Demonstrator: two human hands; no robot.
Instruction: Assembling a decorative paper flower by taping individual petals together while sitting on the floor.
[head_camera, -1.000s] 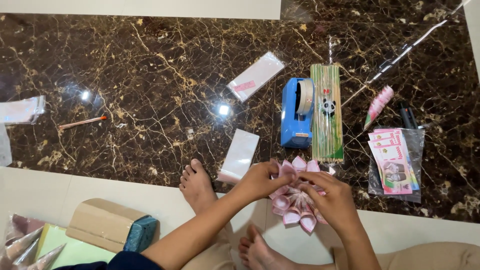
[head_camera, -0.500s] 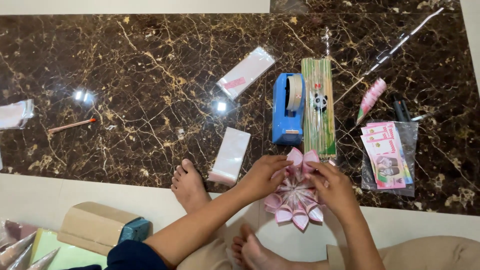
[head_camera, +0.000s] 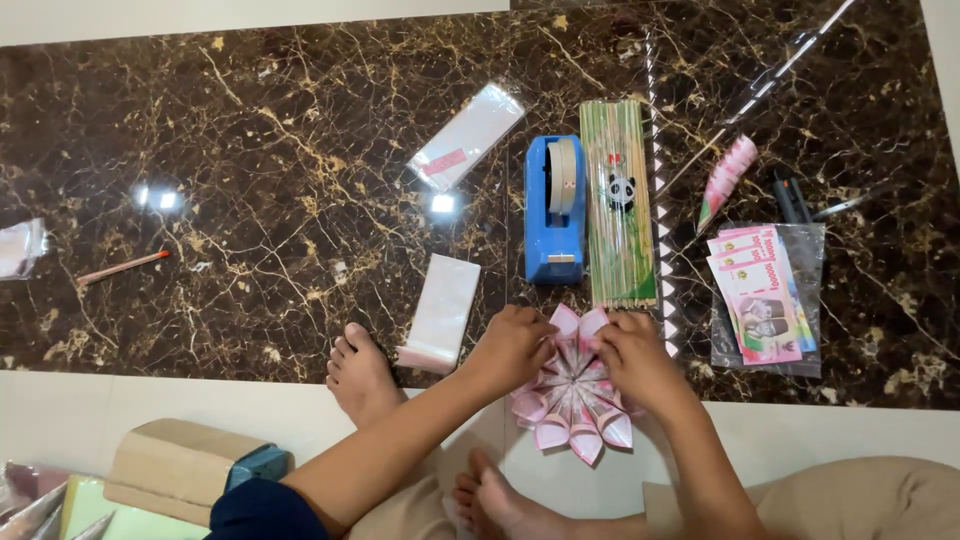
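Observation:
A pink flower folded from paper notes (head_camera: 575, 405) lies on the floor in front of me, its pointed petals fanning outward. My left hand (head_camera: 515, 345) grips its upper left petals. On the upper right side my right hand (head_camera: 640, 360) pinches the petals. Both hands meet over the flower's top edge. My bare feet (head_camera: 360, 375) rest on the floor just left of and below the flower.
Beyond the flower stand a blue tape dispenser (head_camera: 555, 205) and a pack of bamboo skewers (head_camera: 620, 200). A clear bag of pink notes (head_camera: 765, 295) lies right. Clear sleeves (head_camera: 440, 310) (head_camera: 465, 135), a rolled pink note (head_camera: 728, 175), a pencil (head_camera: 120, 268) and a cardboard box (head_camera: 175, 470) lie around.
The camera view has shifted slightly. Both hands have stayed on the flower, working along its upper petals; the flower now lies flatter with more petals spread.

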